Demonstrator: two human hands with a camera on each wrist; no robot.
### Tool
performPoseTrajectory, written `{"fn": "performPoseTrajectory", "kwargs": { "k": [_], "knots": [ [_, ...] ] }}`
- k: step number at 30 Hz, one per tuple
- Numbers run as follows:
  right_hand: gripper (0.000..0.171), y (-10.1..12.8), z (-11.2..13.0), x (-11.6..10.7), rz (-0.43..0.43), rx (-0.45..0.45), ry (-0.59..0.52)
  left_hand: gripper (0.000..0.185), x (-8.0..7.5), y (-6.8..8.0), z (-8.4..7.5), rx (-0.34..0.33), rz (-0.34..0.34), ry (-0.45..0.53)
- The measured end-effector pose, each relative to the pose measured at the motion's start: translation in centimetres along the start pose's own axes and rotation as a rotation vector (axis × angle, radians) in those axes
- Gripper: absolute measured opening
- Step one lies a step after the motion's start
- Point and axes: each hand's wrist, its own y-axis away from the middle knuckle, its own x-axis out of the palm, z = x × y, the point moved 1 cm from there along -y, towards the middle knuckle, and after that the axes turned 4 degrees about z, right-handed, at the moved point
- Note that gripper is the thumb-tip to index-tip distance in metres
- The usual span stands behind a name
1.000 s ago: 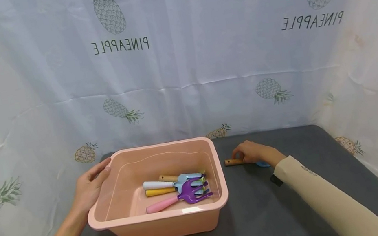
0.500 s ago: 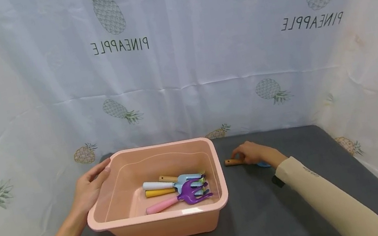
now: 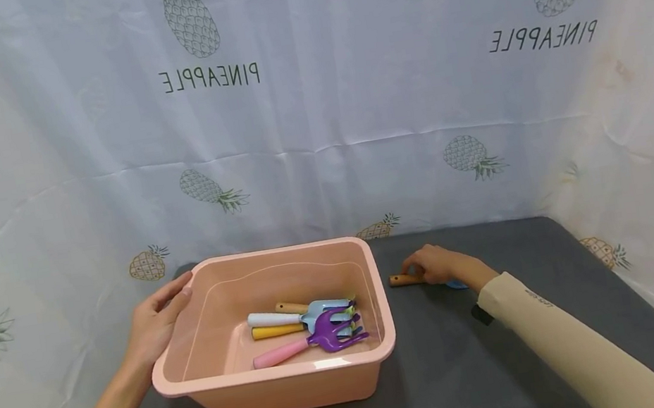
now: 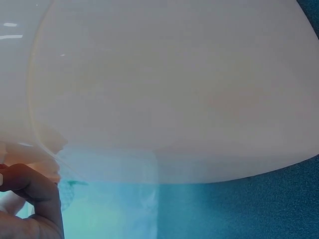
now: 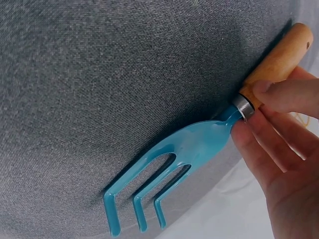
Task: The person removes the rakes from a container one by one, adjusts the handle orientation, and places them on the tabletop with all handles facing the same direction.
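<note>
On the right of the dark table, my right hand (image 3: 439, 263) pinches a small garden hand rake. In the right wrist view the hand rake (image 5: 202, 142) has a wooden handle, a metal collar and blue bent tines; thumb and fingers hold the handle near the collar. It lies along the grey cloth. My left hand (image 3: 154, 325) grips the left rim of a pink plastic basin (image 3: 293, 395). The left wrist view is mostly the basin's pale wall (image 4: 149, 79), with curled fingers (image 4: 42, 191) at its edge.
Inside the basin lie several small garden tools, including a purple fork with a pink handle (image 3: 280, 354) and a light blue tool with a white handle (image 3: 271, 319). A pineapple-print curtain (image 3: 311, 106) hangs behind and on both sides of the table (image 3: 443, 371).
</note>
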Motion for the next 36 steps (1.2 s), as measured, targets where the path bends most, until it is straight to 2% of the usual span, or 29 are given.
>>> {"fn": "performPoseTrajectory", "kwargs": {
  "k": [6,13,21,27,31,36],
  "knots": [
    [0.046,0.1,0.1,0.1,-0.009,0.008,0.008,0.064,0.0,0.0,0.0,-0.009,0.001,0.002],
    [0.044,0.5,-0.3,-1.0,-0.001,0.042,-0.051,0.066,0.1,-0.1,0.2,-0.031,0.006,0.035],
    [0.047,1.8,-0.3,-4.0,-0.029,0.026,-0.124,0.065,0.1,0.0,0.2,-0.014,0.016,0.033],
    [0.044,2.8,0.1,-6.7,-0.103,-0.001,-0.140,0.066,0.1,-0.1,0.0,-0.011,0.014,0.021],
    [0.042,3.3,1.2,-8.7,-0.153,-0.038,-0.101,0.065,0.1,-0.1,0.0,-0.002,0.005,0.024],
    [0.040,4.0,3.7,-10.9,-0.197,-0.062,-0.078,0.065,0.0,-0.1,0.1,0.000,0.007,0.021]
  ]
}}
